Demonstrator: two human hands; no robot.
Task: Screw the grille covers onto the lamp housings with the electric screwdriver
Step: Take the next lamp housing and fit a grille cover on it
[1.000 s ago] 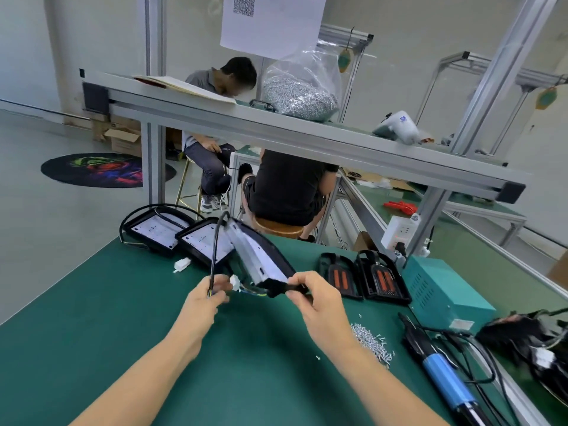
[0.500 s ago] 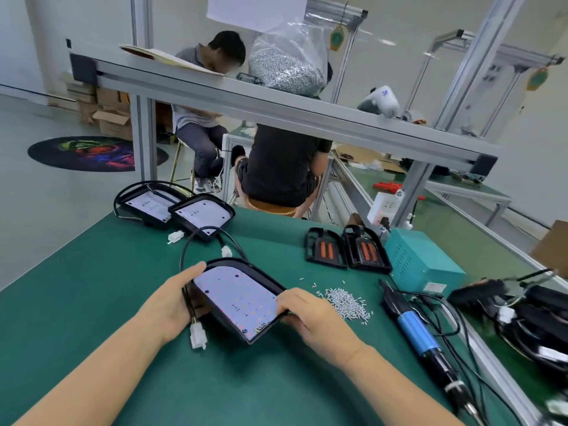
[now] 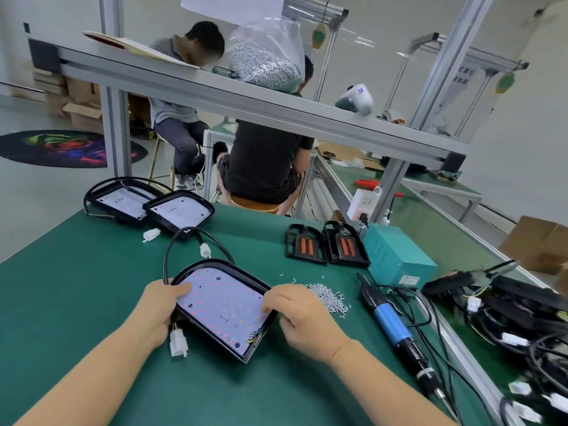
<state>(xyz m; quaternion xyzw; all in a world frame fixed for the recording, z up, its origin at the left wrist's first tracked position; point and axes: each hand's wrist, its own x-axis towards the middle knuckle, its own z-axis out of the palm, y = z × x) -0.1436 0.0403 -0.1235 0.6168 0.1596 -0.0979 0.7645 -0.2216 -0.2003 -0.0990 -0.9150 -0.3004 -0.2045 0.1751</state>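
A black lamp housing (image 3: pixel 221 305) lies flat on the green table (image 3: pixel 76 287), its white LED board facing up. My left hand (image 3: pixel 156 305) grips its left edge with the thumb on the board. My right hand (image 3: pixel 304 318) holds the right edge, fingertips on the board. The housing's black cable loops behind it, and a white connector (image 3: pixel 178 342) hangs by my left wrist. Two black grille covers (image 3: pixel 304 245) with orange inserts lie farther back. A blue-handled electric screwdriver (image 3: pixel 393 324) rests to the right, beside a heap of small screws (image 3: pixel 327 295).
Two more lamp housings (image 3: pixel 179 212) sit at the table's far left. A teal power box (image 3: pixel 396 256) stands behind the screwdriver. Tangled black cables and parts (image 3: pixel 522 318) crowd the right edge. An aluminium shelf (image 3: pixel 215 90) with a bag of screws (image 3: pixel 264 59) crosses overhead; two people sit beyond it.
The housing, held up and tilted a second ago, has come down flat onto the table with its LED board up. Both hands have stayed on its edges.
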